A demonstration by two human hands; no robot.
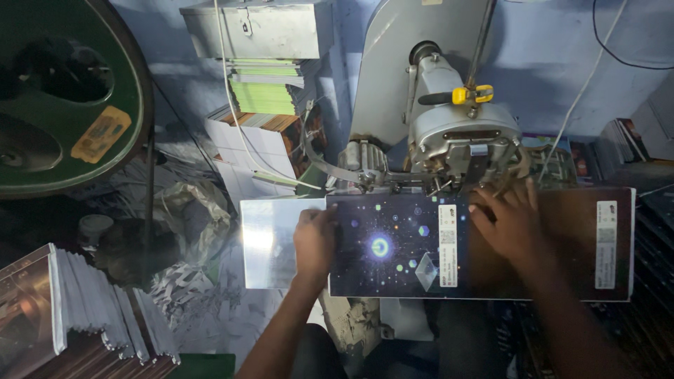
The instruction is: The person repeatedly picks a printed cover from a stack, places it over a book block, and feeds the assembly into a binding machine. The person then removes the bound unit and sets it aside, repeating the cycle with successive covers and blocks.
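A dark glossy booklet cover point(393, 245) with glowing dots and a bright ring lies open and flat under the head of a grey stitching machine point(453, 137). My left hand point(314, 238) presses flat on the cover's left edge, fingers spread. My right hand point(509, 221) presses flat on its middle, just below the machine head. The cover's right half point(590, 238) is dark brown with a white label strip. A shiny metal plate point(267, 242) sticks out from under the cover on the left.
A stack of bound booklets point(91, 309) leans at the lower left. Paper scraps point(203, 309) litter the floor below the plate. A big green wheel point(63, 98) fills the upper left. Stacked printed sheets point(263, 95) and a metal box point(256, 28) stand behind.
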